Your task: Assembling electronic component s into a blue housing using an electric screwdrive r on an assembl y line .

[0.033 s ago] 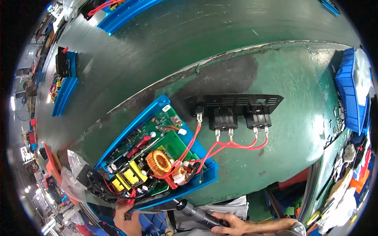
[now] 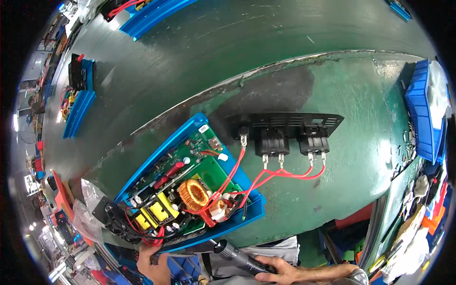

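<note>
A blue metal housing (image 2: 258, 202) lies tilted on the green worktop, its open side showing a green circuit board (image 2: 211, 172). On the board sit a copper toroid coil (image 2: 194, 195) and yellow transformers (image 2: 159, 212). My left hand (image 2: 154, 270) is closed at the housing's near left corner, fingertips partly hidden. My right hand (image 2: 280, 271) grips a black electric screwdriver (image 2: 237, 256), its bit close to the housing's near long wall; contact cannot be told. Red wires (image 2: 293, 174) run from the board to a black end panel (image 2: 297, 118) with two sockets, lying to the right.
Other blue housings (image 2: 78, 114) stand at the far left and top left (image 2: 152, 19). A blue bin (image 2: 420, 109) with plastic bags sits at the right edge. Small metal pieces (image 2: 405, 152) lie beside it. A clear plastic bag (image 2: 88, 218) is left of the housing.
The whole view has shifted very slightly. The housing and end panel appear a touch further right; both hands hold the same pose.
</note>
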`<state>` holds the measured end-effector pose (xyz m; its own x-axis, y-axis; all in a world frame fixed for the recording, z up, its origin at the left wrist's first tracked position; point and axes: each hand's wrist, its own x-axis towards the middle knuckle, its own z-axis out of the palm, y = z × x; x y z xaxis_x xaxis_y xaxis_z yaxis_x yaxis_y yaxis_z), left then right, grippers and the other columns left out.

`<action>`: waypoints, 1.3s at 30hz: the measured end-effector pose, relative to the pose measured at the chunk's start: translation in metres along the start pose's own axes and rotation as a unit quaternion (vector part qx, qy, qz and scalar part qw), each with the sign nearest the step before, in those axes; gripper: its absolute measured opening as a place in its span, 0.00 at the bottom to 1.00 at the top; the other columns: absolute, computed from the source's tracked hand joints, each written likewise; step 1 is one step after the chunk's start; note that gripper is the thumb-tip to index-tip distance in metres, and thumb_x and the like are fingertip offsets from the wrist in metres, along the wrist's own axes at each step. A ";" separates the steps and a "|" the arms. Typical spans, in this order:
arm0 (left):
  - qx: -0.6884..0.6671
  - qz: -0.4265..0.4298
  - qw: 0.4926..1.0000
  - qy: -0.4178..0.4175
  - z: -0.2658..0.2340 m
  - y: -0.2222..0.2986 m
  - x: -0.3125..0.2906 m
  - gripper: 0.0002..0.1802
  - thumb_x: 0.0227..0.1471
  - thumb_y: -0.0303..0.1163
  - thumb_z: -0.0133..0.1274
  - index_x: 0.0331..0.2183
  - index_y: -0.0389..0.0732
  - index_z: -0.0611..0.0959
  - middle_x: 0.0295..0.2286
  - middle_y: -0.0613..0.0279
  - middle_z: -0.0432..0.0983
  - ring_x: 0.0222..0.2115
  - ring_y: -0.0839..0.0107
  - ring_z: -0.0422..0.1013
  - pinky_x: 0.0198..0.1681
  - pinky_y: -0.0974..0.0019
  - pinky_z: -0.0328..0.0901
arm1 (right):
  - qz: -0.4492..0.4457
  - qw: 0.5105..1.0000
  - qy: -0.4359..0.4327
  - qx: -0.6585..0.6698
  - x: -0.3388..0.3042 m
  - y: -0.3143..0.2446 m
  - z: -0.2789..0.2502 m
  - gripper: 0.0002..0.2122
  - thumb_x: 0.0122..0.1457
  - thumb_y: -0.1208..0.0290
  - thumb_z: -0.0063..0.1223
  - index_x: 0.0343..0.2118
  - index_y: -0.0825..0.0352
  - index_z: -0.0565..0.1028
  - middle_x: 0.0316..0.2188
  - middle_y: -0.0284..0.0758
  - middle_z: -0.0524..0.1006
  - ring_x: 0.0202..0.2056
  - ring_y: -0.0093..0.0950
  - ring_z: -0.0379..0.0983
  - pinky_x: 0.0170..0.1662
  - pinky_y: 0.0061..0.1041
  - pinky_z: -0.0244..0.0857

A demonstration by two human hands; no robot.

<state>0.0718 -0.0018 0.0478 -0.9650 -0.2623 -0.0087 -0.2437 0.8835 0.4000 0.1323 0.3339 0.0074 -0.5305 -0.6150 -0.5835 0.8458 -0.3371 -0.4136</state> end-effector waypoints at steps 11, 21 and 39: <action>-0.070 0.053 0.996 -0.002 0.005 -0.004 0.005 0.15 0.36 0.14 0.61 0.32 0.34 0.82 0.34 0.55 0.80 0.34 0.68 0.76 0.38 0.70 0.68 | -0.081 0.995 0.031 -0.041 0.005 0.017 0.009 0.17 0.63 0.64 0.59 0.51 0.64 0.71 0.29 0.24 0.70 0.29 0.15 0.64 0.30 0.18 0.58; -0.099 0.054 0.994 -0.014 0.008 -0.004 0.005 0.14 0.38 0.18 0.64 0.34 0.34 0.83 0.34 0.53 0.80 0.34 0.62 0.76 0.41 0.66 0.69 | -0.071 0.994 0.043 -0.066 0.001 0.005 0.011 0.16 0.63 0.62 0.58 0.49 0.64 0.71 0.25 0.23 0.67 0.25 0.15 0.62 0.26 0.19 0.57; 0.042 0.341 0.936 -0.081 -0.015 0.105 0.057 0.18 0.43 0.40 0.71 0.38 0.46 0.86 0.30 0.69 0.76 0.24 0.69 0.72 0.25 0.70 0.67 | 0.043 0.986 0.012 -0.160 -0.009 0.023 -0.011 0.22 0.63 0.59 0.57 0.52 0.70 0.68 0.31 0.33 0.72 0.33 0.23 0.67 0.36 0.26 0.63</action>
<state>-0.0072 0.0700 0.1025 -0.8996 0.4294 0.0796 0.4330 0.8536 0.2896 0.1564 0.3398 -0.0047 -0.4612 -0.6133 -0.6412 0.8289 -0.0400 -0.5580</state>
